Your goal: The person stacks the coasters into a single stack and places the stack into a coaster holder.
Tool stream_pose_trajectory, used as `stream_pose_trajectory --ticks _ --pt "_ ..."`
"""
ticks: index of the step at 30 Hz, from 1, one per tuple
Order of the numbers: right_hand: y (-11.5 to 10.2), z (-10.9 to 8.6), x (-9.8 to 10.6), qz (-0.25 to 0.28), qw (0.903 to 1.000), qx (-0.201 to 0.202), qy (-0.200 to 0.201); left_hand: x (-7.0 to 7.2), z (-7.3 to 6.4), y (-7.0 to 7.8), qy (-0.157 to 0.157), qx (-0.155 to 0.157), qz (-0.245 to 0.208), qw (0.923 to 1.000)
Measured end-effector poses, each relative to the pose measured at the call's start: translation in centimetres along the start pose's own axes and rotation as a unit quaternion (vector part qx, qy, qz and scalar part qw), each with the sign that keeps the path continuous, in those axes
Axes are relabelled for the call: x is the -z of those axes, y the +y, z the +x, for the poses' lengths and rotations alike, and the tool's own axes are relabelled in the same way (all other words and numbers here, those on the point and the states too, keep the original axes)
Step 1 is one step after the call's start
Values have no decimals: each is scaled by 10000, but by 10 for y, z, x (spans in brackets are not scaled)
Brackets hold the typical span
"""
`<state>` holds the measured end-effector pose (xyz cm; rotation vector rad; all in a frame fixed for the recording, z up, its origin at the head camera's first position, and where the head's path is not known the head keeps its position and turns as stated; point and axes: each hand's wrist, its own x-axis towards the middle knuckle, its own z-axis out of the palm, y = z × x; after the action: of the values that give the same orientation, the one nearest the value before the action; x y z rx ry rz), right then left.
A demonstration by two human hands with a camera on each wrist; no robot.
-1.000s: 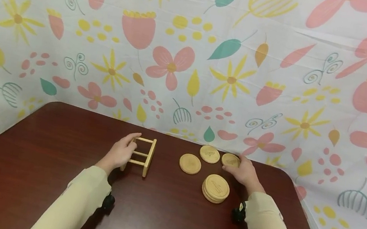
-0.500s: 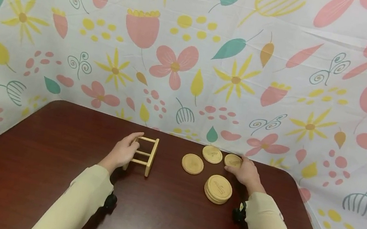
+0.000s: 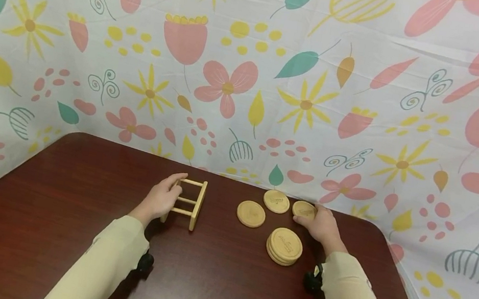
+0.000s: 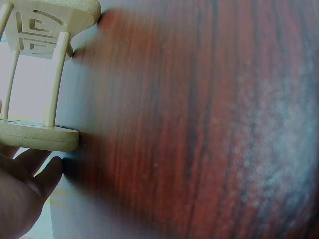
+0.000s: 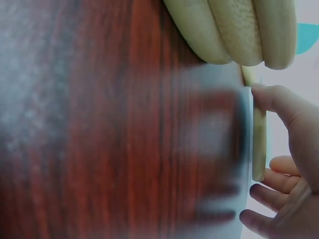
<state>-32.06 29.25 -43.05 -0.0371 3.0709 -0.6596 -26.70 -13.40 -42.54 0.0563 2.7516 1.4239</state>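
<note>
My left hand (image 3: 161, 197) holds the left end panel of a small wooden coaster holder (image 3: 198, 206), which has two end panels joined by rods. In the left wrist view the fingers lie against one panel of the holder (image 4: 40, 138), and the far panel shows a cut-out pattern. Farther right, my right hand (image 3: 322, 225) pinches a round wooden coaster (image 3: 303, 209) by its edges. The right wrist view shows this coaster (image 5: 259, 142) edge-on between thumb and fingers. A stack of coasters (image 3: 284, 244) sits nearer me, just left of that hand.
Two single coasters lie flat between the hands: a plain-looking coaster (image 3: 251, 214) and a coaster with a printed mark (image 3: 276, 201). All stand on a dark brown table (image 3: 201, 278). Behind its back edge hangs a flower-patterned cloth (image 3: 251, 68).
</note>
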Motion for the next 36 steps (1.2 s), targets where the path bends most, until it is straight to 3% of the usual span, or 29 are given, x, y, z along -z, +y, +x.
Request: stream_pose_trajectory --ticks 12,24,36 --pt "0 -8 6 155 9996 142 195 -3 4 4 -36 -10 -40 10000" --pt "1 -25 11 452 9985 195 243 -4 -5 -2 49 6 42 10000" --pt "-6 -37 20 483 9976 295 393 -1 -2 0 -7 -77 212 9997"
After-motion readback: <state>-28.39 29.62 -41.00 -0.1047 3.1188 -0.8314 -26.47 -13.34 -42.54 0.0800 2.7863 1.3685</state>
